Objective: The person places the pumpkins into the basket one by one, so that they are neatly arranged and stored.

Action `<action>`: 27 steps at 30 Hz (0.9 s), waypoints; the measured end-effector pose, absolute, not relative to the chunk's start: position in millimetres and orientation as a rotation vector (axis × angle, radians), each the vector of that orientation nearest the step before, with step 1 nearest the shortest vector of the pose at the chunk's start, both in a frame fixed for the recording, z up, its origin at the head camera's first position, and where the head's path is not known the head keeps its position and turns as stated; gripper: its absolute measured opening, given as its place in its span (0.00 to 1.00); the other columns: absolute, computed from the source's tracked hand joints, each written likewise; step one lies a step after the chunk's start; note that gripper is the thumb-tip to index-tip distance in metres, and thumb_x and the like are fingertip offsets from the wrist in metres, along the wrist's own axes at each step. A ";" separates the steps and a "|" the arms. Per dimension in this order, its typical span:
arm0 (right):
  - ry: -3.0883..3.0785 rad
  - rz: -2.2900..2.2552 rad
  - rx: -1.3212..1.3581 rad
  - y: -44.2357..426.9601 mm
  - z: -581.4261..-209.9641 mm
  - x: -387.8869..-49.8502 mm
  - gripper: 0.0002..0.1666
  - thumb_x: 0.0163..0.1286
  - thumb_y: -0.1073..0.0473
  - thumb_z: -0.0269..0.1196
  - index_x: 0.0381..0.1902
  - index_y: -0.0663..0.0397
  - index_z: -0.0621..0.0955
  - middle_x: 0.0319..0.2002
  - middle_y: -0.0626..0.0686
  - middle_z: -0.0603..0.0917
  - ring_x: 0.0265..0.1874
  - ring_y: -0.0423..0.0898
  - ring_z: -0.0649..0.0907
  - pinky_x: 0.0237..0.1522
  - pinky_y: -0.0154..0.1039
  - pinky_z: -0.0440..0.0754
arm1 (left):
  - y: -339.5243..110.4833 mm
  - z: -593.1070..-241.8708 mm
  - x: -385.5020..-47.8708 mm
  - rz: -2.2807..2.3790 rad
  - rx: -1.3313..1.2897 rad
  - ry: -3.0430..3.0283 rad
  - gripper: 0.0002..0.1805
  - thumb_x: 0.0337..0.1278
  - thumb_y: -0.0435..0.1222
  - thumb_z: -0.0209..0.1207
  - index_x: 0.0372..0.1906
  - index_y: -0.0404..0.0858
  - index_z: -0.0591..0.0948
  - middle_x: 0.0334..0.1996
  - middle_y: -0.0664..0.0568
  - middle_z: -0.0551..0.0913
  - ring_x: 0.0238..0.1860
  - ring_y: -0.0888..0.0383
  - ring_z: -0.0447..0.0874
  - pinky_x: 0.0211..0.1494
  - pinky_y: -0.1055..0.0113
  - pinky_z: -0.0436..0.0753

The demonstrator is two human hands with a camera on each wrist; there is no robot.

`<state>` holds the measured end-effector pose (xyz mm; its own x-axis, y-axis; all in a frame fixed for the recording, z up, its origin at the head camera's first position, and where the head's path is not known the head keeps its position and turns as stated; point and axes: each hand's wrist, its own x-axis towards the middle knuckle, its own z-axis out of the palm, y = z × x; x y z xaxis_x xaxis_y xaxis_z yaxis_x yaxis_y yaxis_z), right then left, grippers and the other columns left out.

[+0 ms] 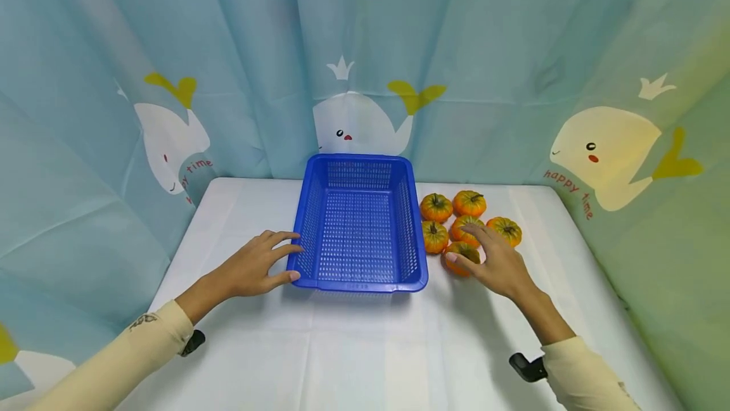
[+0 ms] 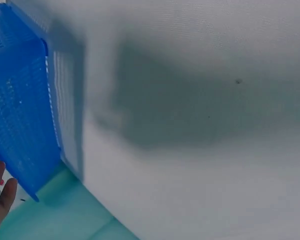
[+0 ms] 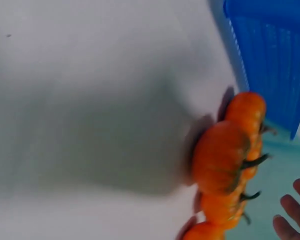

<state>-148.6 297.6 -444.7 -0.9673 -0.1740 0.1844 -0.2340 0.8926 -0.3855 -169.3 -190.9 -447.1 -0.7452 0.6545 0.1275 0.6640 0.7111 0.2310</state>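
A blue perforated plastic basket [image 1: 358, 286] sits upright on the white table, with nothing in it. At its left rim is my left hand [image 1: 256, 266], fingers spread and loosely bent; whether the fingertips touch the rim I cannot tell. Several small orange-and-green pumpkins [image 1: 436, 207] lie in a cluster right of the basket. Over the nearest pumpkin [image 1: 469, 250] hovers my right hand [image 1: 503, 264], thumb and fingers apart, holding nothing. The right wrist view shows its fingertips [image 3: 293, 206] separate from the pumpkins [image 3: 220, 157].
A pale blue curtain [image 1: 251, 69] printed with white whales hangs behind and along both sides of the table [image 1: 353, 354]. The basket stands near the table's back edge. Dark wrist-camera pieces [image 1: 528, 368] stick out from the sleeves.
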 end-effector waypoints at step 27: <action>-3.054 0.809 0.110 323.7 -496.9 -162.1 0.46 0.60 0.41 0.73 0.66 0.64 0.73 0.60 0.69 0.78 0.50 0.64 0.81 0.50 0.61 0.81 | -187.7 -479.1 -188.2 -0.736 -1.146 -2.920 0.34 0.67 0.56 0.57 0.72 0.45 0.71 0.80 0.51 0.56 0.76 0.41 0.60 0.68 0.37 0.71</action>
<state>-162.1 323.7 -496.9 -0.9974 -0.0726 -0.0015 -0.0624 0.8665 -0.4952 -188.2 -187.7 -479.1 -0.7442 0.6620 0.0892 0.6253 0.6433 0.4418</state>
